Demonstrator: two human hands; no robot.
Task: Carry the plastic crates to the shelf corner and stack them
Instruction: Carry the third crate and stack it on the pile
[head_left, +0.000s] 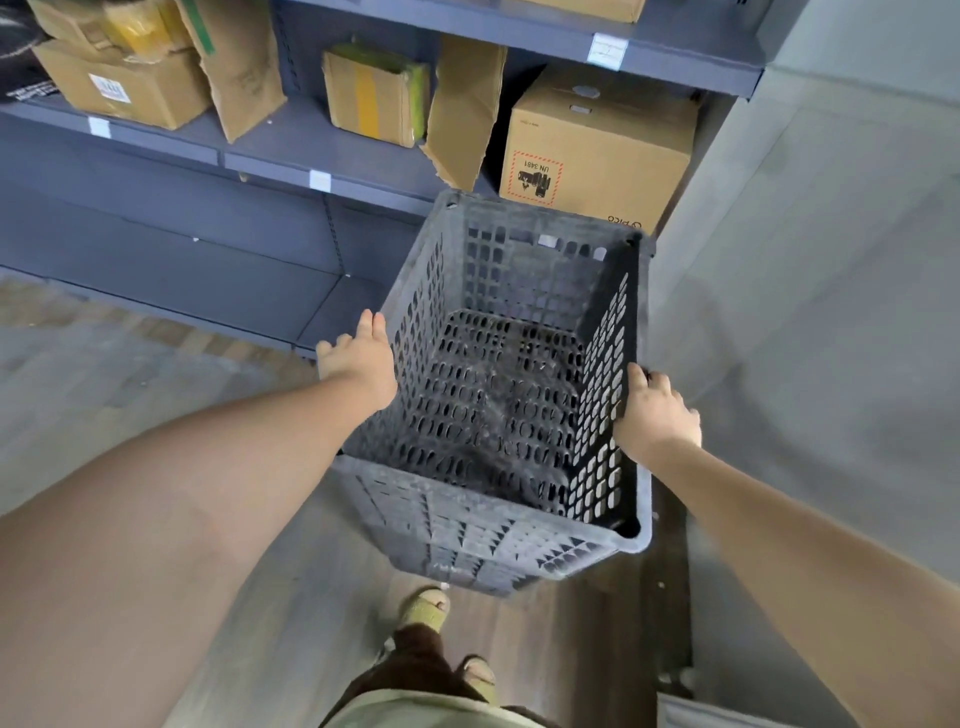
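Observation:
A dark grey perforated plastic crate (483, 540) is empty and sits tilted between my hands, just in front of my feet. It is close to the corner where the blue-grey shelf unit (270, 156) meets the grey wall (810, 291). My left hand (358, 361) presses against the outside of the crate's left wall at the rim, fingers stretched forward. My right hand (655, 413) grips the right rim, thumb hooked over the edge and fingers curled outside. The crate's underside is hidden, so I cannot tell if it touches the floor.
Cardboard boxes fill the shelf: a large one with a red-bordered label (597, 150) right behind the crate, a taped one (374, 96), and more at the far left (124, 88). The lower shelf board (208, 291) is bare. My sandalled foot (423, 608) stands on the grey wood floor.

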